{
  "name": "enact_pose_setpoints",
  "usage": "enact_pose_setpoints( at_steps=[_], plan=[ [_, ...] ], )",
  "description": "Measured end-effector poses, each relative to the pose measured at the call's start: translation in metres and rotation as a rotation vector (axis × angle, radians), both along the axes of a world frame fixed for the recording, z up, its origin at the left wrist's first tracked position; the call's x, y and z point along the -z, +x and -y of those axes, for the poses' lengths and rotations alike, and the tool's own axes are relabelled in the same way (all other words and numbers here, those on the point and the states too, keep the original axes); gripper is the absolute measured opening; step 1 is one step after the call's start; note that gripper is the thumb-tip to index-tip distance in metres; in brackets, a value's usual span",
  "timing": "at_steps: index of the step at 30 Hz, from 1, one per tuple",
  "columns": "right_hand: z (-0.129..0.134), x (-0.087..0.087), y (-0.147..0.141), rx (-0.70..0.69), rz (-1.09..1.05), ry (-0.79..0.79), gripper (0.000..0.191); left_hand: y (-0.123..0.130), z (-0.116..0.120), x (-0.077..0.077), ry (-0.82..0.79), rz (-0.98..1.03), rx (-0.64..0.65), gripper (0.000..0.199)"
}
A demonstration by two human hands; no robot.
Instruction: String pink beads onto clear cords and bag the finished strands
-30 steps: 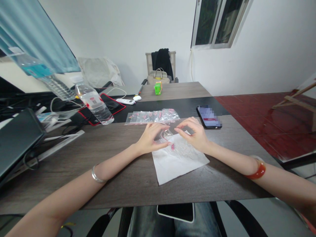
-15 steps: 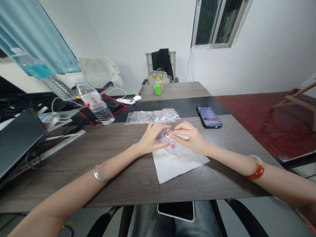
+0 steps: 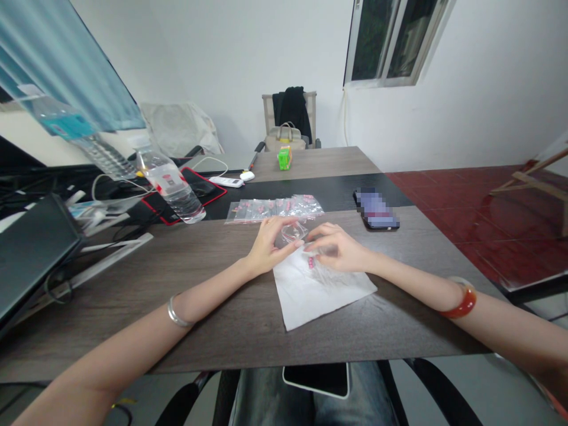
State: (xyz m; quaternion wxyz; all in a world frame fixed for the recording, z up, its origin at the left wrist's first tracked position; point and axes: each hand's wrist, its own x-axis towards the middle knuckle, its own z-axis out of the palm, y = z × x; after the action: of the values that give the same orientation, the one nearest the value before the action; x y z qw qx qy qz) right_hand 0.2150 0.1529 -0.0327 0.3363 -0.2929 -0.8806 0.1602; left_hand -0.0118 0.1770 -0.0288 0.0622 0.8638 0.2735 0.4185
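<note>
Between the thumb and fingers of my left hand (image 3: 268, 245) is a clear, shiny plastic piece (image 3: 293, 232) with rounded, loop-like edges; whether it is a small bag or a coil is not plain. My right hand (image 3: 339, 248) hovers just right of it, thumb and fingers apart, over a white paper sheet (image 3: 310, 302). A few small pink beads (image 3: 311, 262) lie on the sheet below my right fingertips. Beyond both hands, a row of small clear bags (image 3: 275, 209) with pink bits inside lies across the table.
A phone (image 3: 377, 210) lies to the right, and a green box (image 3: 284, 158) stands farther back. At left are a water bottle (image 3: 171, 183), a second bottle (image 3: 80, 130), cables and a dark laptop-like device (image 3: 35, 254). Another phone (image 3: 317, 378) rests on my lap.
My right fingers have parted and drawn slightly away from the clear piece. My left hand has shifted a little left, keeping it, and the pink beads show more fully.
</note>
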Motion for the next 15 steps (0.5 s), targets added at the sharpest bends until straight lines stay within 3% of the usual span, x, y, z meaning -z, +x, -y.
enact_pose_setpoints(
  at_steps=[5,15],
  plan=[
    [0.0022,0.0021,0.0001,-0.021,0.152,-0.002,0.018,-0.0001,0.0017,-0.0017,-0.025,-0.026,0.009,0.043],
    [-0.0039,0.0071,0.0004,0.079,0.039,-0.003,0.002,-0.0011,0.0008,-0.0002,0.009,-0.033,0.049,0.046]
  ],
)
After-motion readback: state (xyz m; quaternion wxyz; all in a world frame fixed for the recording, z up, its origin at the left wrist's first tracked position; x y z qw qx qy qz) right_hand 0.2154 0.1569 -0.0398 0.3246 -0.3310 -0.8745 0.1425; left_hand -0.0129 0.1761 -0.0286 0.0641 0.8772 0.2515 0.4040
